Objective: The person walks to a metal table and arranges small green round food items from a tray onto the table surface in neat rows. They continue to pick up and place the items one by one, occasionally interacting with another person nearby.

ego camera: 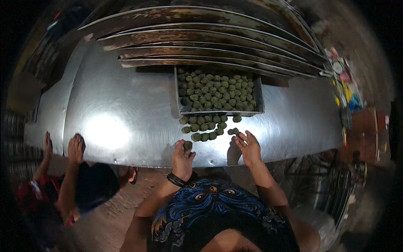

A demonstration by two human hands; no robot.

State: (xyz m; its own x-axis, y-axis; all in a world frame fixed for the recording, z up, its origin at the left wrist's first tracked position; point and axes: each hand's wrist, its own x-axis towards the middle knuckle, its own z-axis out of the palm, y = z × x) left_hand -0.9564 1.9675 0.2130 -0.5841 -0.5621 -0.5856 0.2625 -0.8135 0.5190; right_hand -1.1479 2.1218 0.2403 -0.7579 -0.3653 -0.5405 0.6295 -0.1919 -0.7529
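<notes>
My left hand (182, 162), a dark band at its wrist, holds a dark green ball (188, 145) between thumb and fingers above the table's near edge. My right hand (252, 150) has its fingers spread. Just beyond its fingertips are two small green balls (233, 131); whether the fingers touch them I cannot tell. Rows of similar balls (204, 127) lie on the metal table between my hands and a rectangular metal tray (222, 113). Many rough green balls (217, 91) fill most of that tray. One single ball (237, 118) sits by its front right corner.
Long, stained metal trays (207, 53) stand on edge in a row behind the ball tray. The shiny metal table (141, 94) extends to both sides. At the left, another person's hand (76, 148) rests on its near edge. Colourful items (349, 91) lie beyond the right end.
</notes>
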